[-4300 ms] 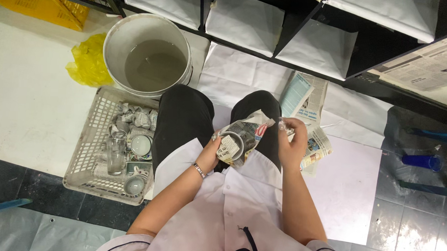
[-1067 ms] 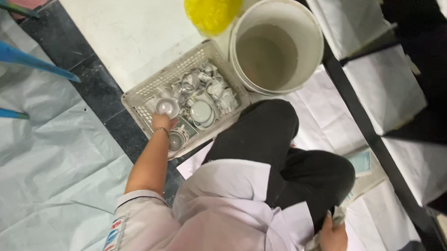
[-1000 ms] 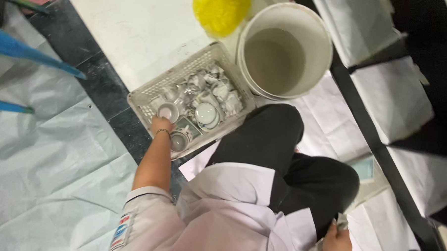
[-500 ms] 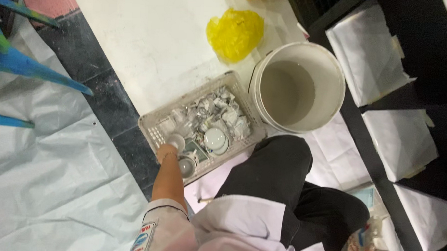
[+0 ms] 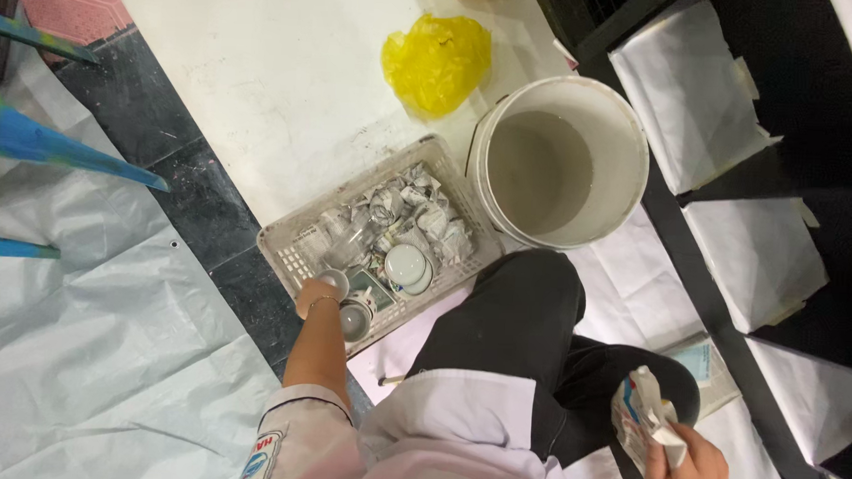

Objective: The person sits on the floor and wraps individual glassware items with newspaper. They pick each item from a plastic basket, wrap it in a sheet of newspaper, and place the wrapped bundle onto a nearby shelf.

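Floor-level, my left hand (image 5: pixel 313 294) closes on a cup (image 5: pixel 334 282) in the basket (image 5: pixel 289 247), wrapped pieces beyond it, several bare, while my right hand (image 5: pixel 687 466) grips paper (image 5: pixel 644 417).

A basket (image 5: pixel 298 249) of matt grey-white plastic lattice is seen, filled with crumpled printed paper (image 5: pixel 418 211) and smooth, glossy glassware (image 5: pixel 406 264). The bucket (image 5: pixel 506 119) beside it is made of smooth white plastic, dulled inside. A thin, shiny yellow plastic bag (image 5: pixel 437 60) lies crinkled. Creased printed paper (image 5: pixel 642 417) is gripped by the right hand (image 5: pixel 687 466). Dark tiles (image 5: pixel 182 184) look slightly glossy.
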